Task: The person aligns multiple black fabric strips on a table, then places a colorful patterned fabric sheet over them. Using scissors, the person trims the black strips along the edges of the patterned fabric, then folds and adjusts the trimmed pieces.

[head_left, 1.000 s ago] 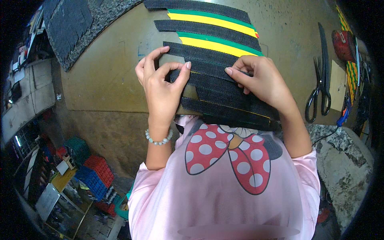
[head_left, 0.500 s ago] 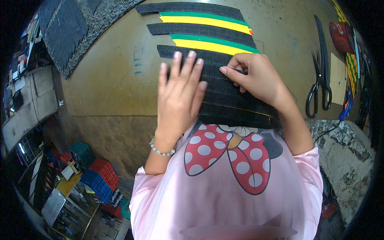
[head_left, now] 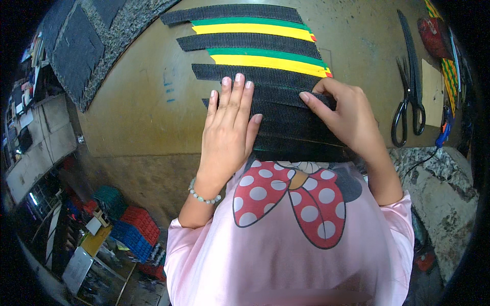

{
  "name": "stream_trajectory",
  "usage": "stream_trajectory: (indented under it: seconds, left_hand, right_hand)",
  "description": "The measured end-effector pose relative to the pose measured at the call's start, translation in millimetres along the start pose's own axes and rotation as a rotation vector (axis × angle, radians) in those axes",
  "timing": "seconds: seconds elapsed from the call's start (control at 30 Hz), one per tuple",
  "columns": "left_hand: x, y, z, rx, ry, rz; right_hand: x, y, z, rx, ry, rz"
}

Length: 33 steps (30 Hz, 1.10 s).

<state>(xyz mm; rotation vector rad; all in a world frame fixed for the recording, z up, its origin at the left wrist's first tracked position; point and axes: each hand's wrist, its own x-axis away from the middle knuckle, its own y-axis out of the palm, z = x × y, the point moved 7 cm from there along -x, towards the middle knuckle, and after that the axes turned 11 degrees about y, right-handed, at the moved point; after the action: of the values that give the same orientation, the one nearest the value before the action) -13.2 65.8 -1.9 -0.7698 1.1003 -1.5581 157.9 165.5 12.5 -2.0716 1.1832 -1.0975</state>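
Evidently, our two hands were both on the black webbing strips (head_left: 286,122) that lay side by side near the front edge of the table (head_left: 127,120), close to the pink shirt (head_left: 286,270). Our left hand (head_left: 227,122) lay flat, palm down, over the left part of them, its fingers straight, pointing away from us, the thumb set apart; it gripped nothing. Our right hand (head_left: 344,109) was drawn narrow, pinching the right end of one strip (head_left: 286,95) between thumb and fingers, the fingertips hidden. Beyond our hands, three more black strips ran across, with a green-and-yellow band (head_left: 268,59) and a second such band (head_left: 250,29) between them, bits of red at their right ends. Well to the right we had black-handled scissors (head_left: 403,104) beside a long dark strip (head_left: 412,64), then a tan rectangular piece (head_left: 432,94) and a red pouch (head_left: 434,38). A bead bracelet (head_left: 205,198) circled our left wrist.
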Motion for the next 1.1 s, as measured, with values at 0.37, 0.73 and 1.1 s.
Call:
stream_trajectory:
  seconds: [0.37,0.73,1.1]
  left_hand:
    - [1,0,-1,-0.042,-0.009,-0.085]
    - [-10,-12,2,-0.097,-0.008,-0.07]
    - [-54,19,23,-0.098,0.012,-0.009]
  right_hand:
    - [3,4,3,0.018,-0.036,0.018]
    - [5,6,2,-0.01,-0.101,0.095]
    - [1,3,7,-0.07,-0.112,0.08]
